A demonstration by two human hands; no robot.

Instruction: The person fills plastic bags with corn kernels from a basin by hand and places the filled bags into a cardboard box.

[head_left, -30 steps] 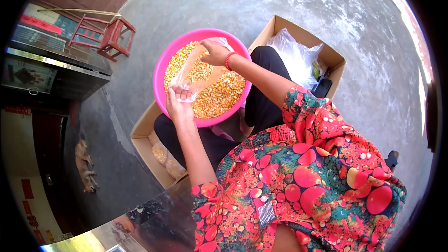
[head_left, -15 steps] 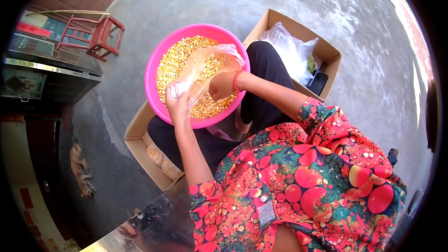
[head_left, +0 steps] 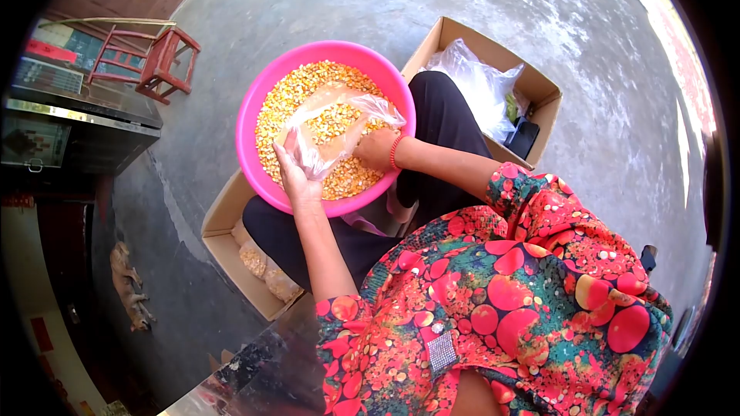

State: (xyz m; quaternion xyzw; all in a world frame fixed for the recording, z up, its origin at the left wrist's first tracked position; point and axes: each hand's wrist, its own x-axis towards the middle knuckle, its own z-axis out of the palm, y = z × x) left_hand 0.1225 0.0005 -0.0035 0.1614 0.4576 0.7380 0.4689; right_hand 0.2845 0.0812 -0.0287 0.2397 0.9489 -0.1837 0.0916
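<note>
A pink basin [head_left: 248, 119] of yellow corn kernels [head_left: 297, 86] rests by my lap. Over the corn lies a clear plastic bag [head_left: 314, 160], its mouth spread wide, with kernels showing inside the opening. My left hand [head_left: 295, 179] grips the bag's near left edge, its fingers along the film. At the right side of the basin, my right hand [head_left: 376, 149], with a red beaded bracelet at the wrist, reaches down against the kernels beside the bag. Its fingertips are hidden, so what it holds does not show.
Right of my knee stands a cardboard box [head_left: 546, 119] with clear plastic bags [head_left: 474, 85] and a dark phone-like object [head_left: 523, 137]. Another box [head_left: 220, 235] at my left holds bags of corn [head_left: 266, 266]. A red wooden chair [head_left: 163, 65] and a lying dog [head_left: 127, 285] are farther left.
My right hand has moved slightly right and down against the corn, its fingers now hidden. The bag's mouth has shifted, and my left hand has moved a little lower with its edge.
</note>
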